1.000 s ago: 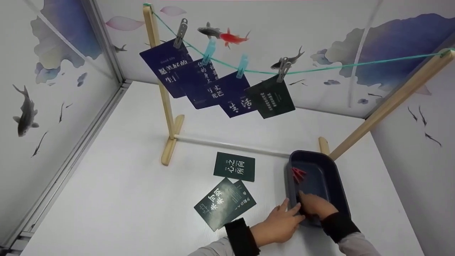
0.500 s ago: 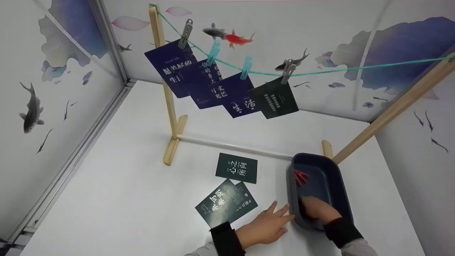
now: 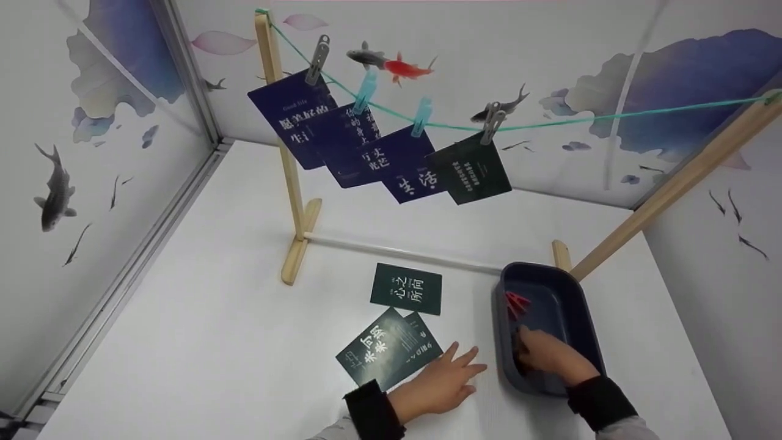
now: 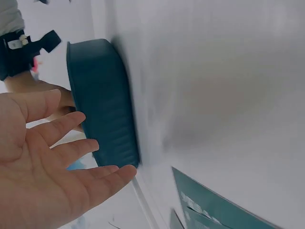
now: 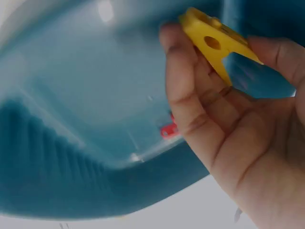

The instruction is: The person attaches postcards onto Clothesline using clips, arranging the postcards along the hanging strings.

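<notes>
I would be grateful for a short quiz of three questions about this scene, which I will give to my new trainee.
1. Which colour is the clip held in the right-hand grip?
A) red
B) yellow
C) grey

2. How many line clips are fastened to the line?

3. True or false: the left-hand grip is outside the basin.

Key:
1. B
2. Four: two grey, two light blue
3. True

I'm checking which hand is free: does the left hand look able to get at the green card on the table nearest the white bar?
Likely yes: the left hand holds nothing, nothing covers that green card, and the stretch of table between them looks bare.
</notes>
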The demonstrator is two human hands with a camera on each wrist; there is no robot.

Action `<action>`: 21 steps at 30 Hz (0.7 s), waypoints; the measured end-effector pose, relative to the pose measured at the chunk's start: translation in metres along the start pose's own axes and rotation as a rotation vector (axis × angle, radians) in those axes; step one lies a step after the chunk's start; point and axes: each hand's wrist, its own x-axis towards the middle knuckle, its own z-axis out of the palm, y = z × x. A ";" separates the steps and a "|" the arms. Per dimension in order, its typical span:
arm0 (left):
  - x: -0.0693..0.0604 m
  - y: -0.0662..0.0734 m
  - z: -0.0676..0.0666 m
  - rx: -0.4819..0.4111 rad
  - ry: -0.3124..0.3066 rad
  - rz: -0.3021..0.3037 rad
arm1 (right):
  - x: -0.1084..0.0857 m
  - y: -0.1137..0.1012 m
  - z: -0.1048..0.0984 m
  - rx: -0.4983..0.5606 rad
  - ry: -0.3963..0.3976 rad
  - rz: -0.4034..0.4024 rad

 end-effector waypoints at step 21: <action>-0.050 -0.095 -0.015 -0.040 0.240 -0.654 | -0.014 -0.055 -0.034 0.085 0.356 -0.341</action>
